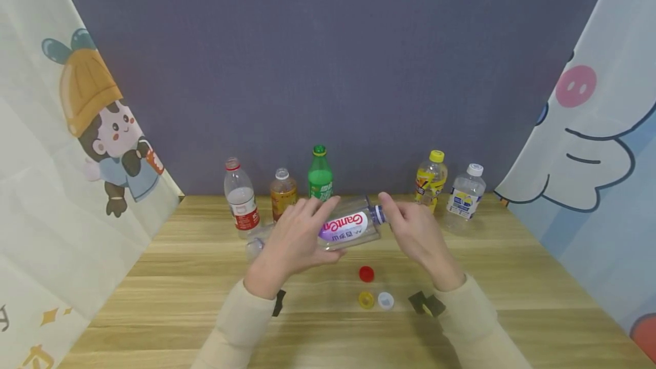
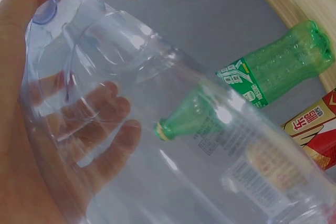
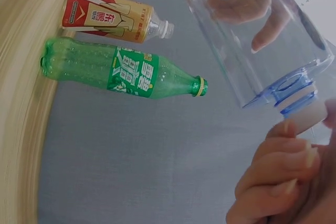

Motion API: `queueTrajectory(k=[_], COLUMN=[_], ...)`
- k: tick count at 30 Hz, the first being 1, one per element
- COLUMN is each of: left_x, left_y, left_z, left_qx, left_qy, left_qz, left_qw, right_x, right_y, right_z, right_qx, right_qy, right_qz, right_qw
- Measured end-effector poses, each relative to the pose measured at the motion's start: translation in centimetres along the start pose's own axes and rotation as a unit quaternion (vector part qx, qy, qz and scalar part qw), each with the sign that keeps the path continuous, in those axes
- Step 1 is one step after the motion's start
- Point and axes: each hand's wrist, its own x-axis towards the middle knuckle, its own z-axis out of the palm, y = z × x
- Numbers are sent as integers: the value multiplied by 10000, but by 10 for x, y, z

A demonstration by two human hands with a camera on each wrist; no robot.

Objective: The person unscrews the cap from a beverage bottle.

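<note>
The left hand (image 1: 302,238) is bent round the body of a clear bottle (image 1: 345,228). The right hand (image 1: 415,232) pinches its white cap (image 3: 310,116) between thumb and fingers. The clear bottle is held above the wooden table (image 1: 169,278), between both hands. Its long axis runs mostly sideways, with the neck pointing to the right hand, so the right hand is the nearer one to the cap. On the person's side of the clear bottle lie a red lid (image 1: 366,274), a yellow lid (image 1: 366,300) and a white lid (image 1: 385,300). Beyond the clear bottle, a green bottle (image 1: 320,178) stands without lid. Beyond it to the right stand a yellow-capped bottle (image 1: 431,178) and a white-capped bottle (image 1: 465,198).
</note>
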Motion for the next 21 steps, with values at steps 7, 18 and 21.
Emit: queueTrajectory(k=[7, 18, 21], left_x=[1, 1, 1], left_y=[0, 1, 2], left_z=[1, -1, -1], left_qx=[10, 10, 22], left_qy=[20, -99, -110], left_qz=[45, -29, -35], left_qw=[10000, 9999, 9999], right_x=[1, 1, 2], right_y=[2, 1, 0], right_z=[1, 0, -1], right_qx=[-101, -95, -146], right_qy=[4, -165, -217], right_qz=[-432, 98, -2], right_qw=[9990, 9998, 9997])
